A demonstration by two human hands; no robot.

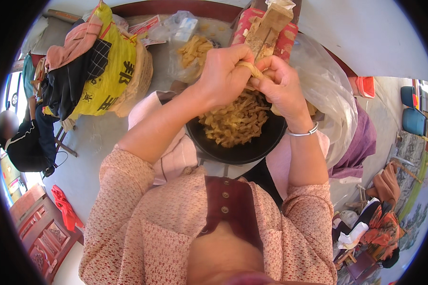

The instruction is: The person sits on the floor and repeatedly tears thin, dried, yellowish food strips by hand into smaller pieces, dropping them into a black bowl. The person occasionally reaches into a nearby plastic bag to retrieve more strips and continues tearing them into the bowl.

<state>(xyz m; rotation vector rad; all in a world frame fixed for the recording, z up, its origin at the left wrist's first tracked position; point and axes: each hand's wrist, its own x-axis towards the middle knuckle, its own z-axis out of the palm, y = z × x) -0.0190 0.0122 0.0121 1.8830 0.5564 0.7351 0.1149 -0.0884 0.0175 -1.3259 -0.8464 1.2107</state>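
Observation:
Both hands meet above a round black basin (235, 156) that holds a heap of cut yellow-brown pieces (235, 119). My left hand (225, 76) has its fingers closed around a pale yellow, folded strip (250, 67). At the other end of the strip, my right hand (281, 85), with a silver bangle at the wrist, pinches it between thumb and fingers. The fingers hide part of the strip, and its material cannot be told. Just beyond the hands, a wooden block (271, 30) lies on a red patterned cloth (290, 39).
A clear plastic bag (194, 53) of yellow strips lies beyond the left forearm. Large yellow sacks (117, 71) with clothes on them stand at the left. Clear plastic sheeting (321, 89) hangs at the right. One person (28, 142) is at far left, another (381, 231) at lower right.

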